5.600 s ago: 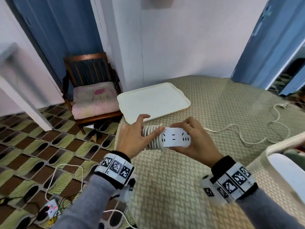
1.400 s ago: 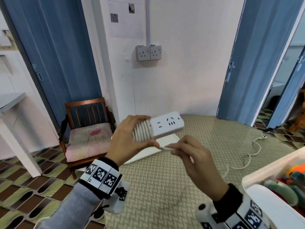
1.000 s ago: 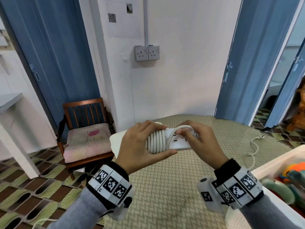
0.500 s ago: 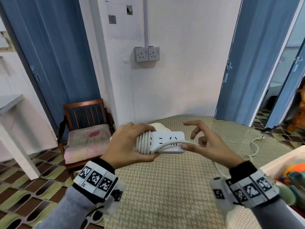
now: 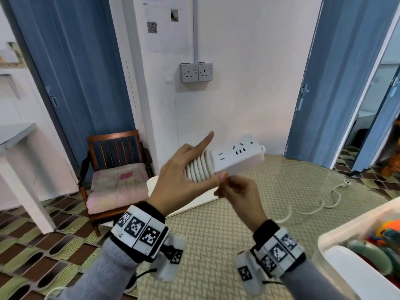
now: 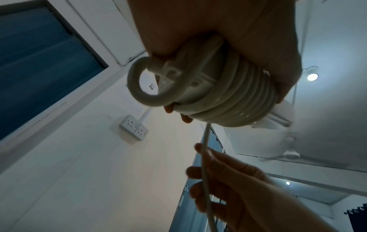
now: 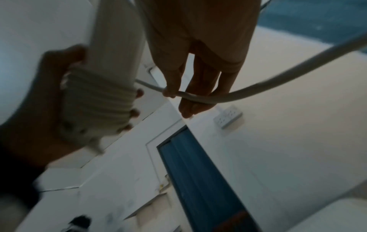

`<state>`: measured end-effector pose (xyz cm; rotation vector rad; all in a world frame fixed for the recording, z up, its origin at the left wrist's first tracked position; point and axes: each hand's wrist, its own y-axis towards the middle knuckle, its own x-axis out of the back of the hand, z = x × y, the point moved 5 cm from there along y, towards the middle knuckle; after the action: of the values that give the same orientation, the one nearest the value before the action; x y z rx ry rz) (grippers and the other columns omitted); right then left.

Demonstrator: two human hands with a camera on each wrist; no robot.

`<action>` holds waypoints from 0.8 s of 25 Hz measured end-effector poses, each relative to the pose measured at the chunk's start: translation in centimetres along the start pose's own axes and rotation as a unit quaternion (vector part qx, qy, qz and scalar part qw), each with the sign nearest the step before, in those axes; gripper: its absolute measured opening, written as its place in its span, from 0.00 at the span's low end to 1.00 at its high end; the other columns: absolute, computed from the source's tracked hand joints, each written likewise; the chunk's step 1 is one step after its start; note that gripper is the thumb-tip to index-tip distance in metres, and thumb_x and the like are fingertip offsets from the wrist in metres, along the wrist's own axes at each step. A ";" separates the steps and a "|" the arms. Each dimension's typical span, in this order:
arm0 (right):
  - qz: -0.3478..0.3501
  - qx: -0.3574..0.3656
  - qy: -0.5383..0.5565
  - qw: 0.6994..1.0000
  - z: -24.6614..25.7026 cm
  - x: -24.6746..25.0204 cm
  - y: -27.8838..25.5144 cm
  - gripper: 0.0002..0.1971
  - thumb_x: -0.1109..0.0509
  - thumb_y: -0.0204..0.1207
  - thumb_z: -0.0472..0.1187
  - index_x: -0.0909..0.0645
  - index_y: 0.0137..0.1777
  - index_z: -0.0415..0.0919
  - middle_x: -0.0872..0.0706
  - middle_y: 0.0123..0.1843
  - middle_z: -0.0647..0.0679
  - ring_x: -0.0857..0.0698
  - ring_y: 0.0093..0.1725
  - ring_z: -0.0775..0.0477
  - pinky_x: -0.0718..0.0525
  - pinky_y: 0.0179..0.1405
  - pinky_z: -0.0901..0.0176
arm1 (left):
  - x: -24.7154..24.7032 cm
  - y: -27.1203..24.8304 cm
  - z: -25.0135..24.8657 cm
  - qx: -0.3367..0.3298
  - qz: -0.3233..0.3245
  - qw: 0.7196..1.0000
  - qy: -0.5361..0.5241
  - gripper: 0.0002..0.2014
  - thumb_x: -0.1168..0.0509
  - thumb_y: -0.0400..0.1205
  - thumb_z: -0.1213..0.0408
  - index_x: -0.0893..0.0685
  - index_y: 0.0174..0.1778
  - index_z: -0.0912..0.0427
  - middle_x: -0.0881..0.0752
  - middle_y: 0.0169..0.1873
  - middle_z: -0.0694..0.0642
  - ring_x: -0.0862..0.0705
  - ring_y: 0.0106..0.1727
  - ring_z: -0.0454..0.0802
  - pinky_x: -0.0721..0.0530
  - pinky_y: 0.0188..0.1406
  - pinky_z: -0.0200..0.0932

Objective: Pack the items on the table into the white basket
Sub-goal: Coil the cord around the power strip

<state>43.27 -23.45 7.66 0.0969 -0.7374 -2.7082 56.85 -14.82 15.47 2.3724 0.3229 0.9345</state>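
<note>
Fingers [image 5: 229, 187] of right hand [image 5: 240, 195] pinch the thin white cord [image 7: 258, 89]; left hand [image 5: 179, 182] grips the cord-wrapped white plastic power strip [image 5: 236, 156], index raised. Keep tension, lay next turn tight vs. the coils.

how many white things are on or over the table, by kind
power strip with its cord wound on it, in the left hand: 1
loose cord, fed by the right hand: 1
tray: 1
basket: 1
total: 4
</note>
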 end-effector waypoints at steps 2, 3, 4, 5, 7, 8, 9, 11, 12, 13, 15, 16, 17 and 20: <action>0.025 -0.025 0.004 0.999 -1.2 -1.3 -1.7 0.14 0.30 0.78 0.35 0.16 0.63 0.44 0.11 0.38 0.44 0.15 0.33 0.48 0.16 0.36 0.58 | 0.7 0.5 0.2 -0.007 -0.057 0.998 0.038 0.31 0.32 0.68 0.33 0.26 0.69 0.30 0.23 0.50 0.41 0.22 0.53 0.36 0.16 0.51 0.41; 0.027 -0.010 -0.020 0.999 -1.6 -1.0 -2.5 0.16 0.30 0.78 0.36 0.17 0.65 0.47 0.11 0.39 0.45 0.14 0.34 0.51 0.16 0.38 0.61 | 1.3 0.6 0.6 -0.001 -0.081 0.996 0.042 0.30 0.32 0.67 0.32 0.23 0.65 0.33 0.22 0.51 0.40 0.23 0.54 0.34 0.18 0.51 0.37; 0.026 0.021 -0.051 0.998 -1.5 -0.5 -3.1 0.16 0.29 0.78 0.37 0.16 0.64 0.48 0.10 0.39 0.48 0.13 0.36 0.54 0.17 0.40 0.63 | 1.9 0.7 1.1 0.007 -0.101 0.994 0.050 0.31 0.32 0.65 0.31 0.22 0.63 0.35 0.22 0.52 0.40 0.23 0.55 0.32 0.21 0.51 0.34; 0.027 0.060 -0.087 0.994 -1.1 0.1 -3.8 0.14 0.28 0.77 0.37 0.15 0.63 0.47 0.10 0.39 0.51 0.13 0.38 0.56 0.18 0.42 0.66 | 2.4 0.8 1.7 0.019 -0.114 0.992 0.059 0.32 0.31 0.63 0.29 0.22 0.62 0.36 0.22 0.53 0.40 0.24 0.55 0.31 0.23 0.50 0.31; 0.039 0.155 -0.169 0.973 0.2 0.8 -5.1 0.15 0.28 0.75 0.35 0.14 0.61 0.43 0.13 0.39 0.53 0.16 0.40 0.61 0.21 0.42 0.73 | 3.0 0.7 2.6 0.041 -0.127 0.989 0.067 0.35 0.31 0.60 0.27 0.23 0.63 0.35 0.22 0.53 0.40 0.24 0.54 0.31 0.24 0.51 0.31; 0.040 0.198 -0.207 0.957 1.2 0.9 -5.4 0.15 0.28 0.75 0.33 0.14 0.61 0.41 0.14 0.39 0.52 0.19 0.40 0.62 0.23 0.42 0.75 | 3.0 0.6 2.9 0.043 -0.120 0.989 0.076 0.38 0.31 0.58 0.27 0.23 0.64 0.35 0.23 0.52 0.40 0.24 0.54 0.31 0.23 0.52 0.33; 0.037 0.233 -0.233 0.943 2.5 0.9 -5.4 0.15 0.29 0.74 0.31 0.13 0.60 0.40 0.16 0.39 0.51 0.20 0.41 0.61 0.24 0.43 0.74 | 2.7 0.5 3.0 0.032 -0.100 0.990 0.095 0.41 0.31 0.56 0.26 0.23 0.66 0.36 0.23 0.52 0.40 0.24 0.53 0.32 0.22 0.53 0.36; 0.020 0.287 -0.261 0.921 5.4 1.0 -4.6 0.11 0.32 0.77 0.32 0.12 0.55 0.39 0.19 0.39 0.49 0.21 0.42 0.55 0.22 0.43 0.66 | 1.4 0.2 2.8 -0.011 -0.032 0.988 0.150 0.47 0.31 0.53 0.24 0.24 0.69 0.39 0.25 0.52 0.41 0.25 0.50 0.34 0.21 0.55 0.45; 0.008 0.308 -0.280 0.909 6.9 1.1 -4.0 0.10 0.34 0.79 0.36 0.11 0.52 0.40 0.20 0.39 0.48 0.21 0.42 0.52 0.23 0.42 0.61 | 0.7 0.0 2.5 -0.031 -0.004 0.985 0.168 0.49 0.32 0.52 0.23 0.23 0.70 0.39 0.24 0.52 0.41 0.25 0.50 0.34 0.21 0.54 0.46; -0.004 0.323 -0.303 0.896 8.2 1.2 -3.1 0.11 0.36 0.80 0.41 0.11 0.50 0.42 0.20 0.40 0.48 0.22 0.42 0.50 0.23 0.41 0.58 | 0.0 -0.2 2.0 -0.047 0.011 0.984 0.173 0.49 0.31 0.52 0.23 0.23 0.69 0.40 0.24 0.51 0.40 0.25 0.50 0.34 0.21 0.53 0.45; -0.030 0.330 -0.352 0.875 9.4 1.5 -1.5 0.12 0.37 0.81 0.43 0.11 0.47 0.44 0.21 0.41 0.48 0.24 0.44 0.49 0.26 0.42 0.56 | -0.9 -0.7 0.7 -0.079 -0.005 0.983 0.163 0.41 0.29 0.58 0.26 0.19 0.65 0.43 0.21 0.49 0.40 0.22 0.47 0.35 0.19 0.47 0.44; -0.047 0.321 -0.369 0.871 9.4 1.8 -0.7 0.10 0.35 0.79 0.42 0.11 0.47 0.46 0.21 0.43 0.48 0.26 0.45 0.49 0.28 0.44 0.56 | -1.1 -0.9 0.1 -0.094 -0.026 0.983 0.157 0.36 0.28 0.62 0.29 0.17 0.62 0.45 0.20 0.47 0.41 0.20 0.46 0.37 0.19 0.45 0.44; -0.060 0.304 -0.378 0.872 9.2 2.2 -0.1 0.09 0.34 0.78 0.42 0.11 0.47 0.49 0.21 0.45 0.50 0.26 0.46 0.49 0.30 0.46 0.57 | -1.3 -1.0 -0.3 -0.105 -0.045 0.982 0.153 0.33 0.27 0.64 0.31 0.16 0.60 0.47 0.18 0.46 0.41 0.19 0.45 0.38 0.18 0.43 0.45; -0.026 0.197 -0.299 0.933 7.7 3.1 0.8 0.10 0.35 0.75 0.54 0.13 0.46 0.55 0.16 0.46 0.57 0.20 0.49 0.54 0.26 0.49 0.57 | -1.2 -1.2 -0.7 -0.120 -0.052 0.979 0.157 0.31 0.29 0.66 0.31 0.16 0.59 0.47 0.17 0.47 0.41 0.17 0.45 0.39 0.18 0.43 0.46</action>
<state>39.43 -21.49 14.77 -0.6495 -1.4583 -2.5972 55.49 -14.03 14.54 1.9706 0.4248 1.2252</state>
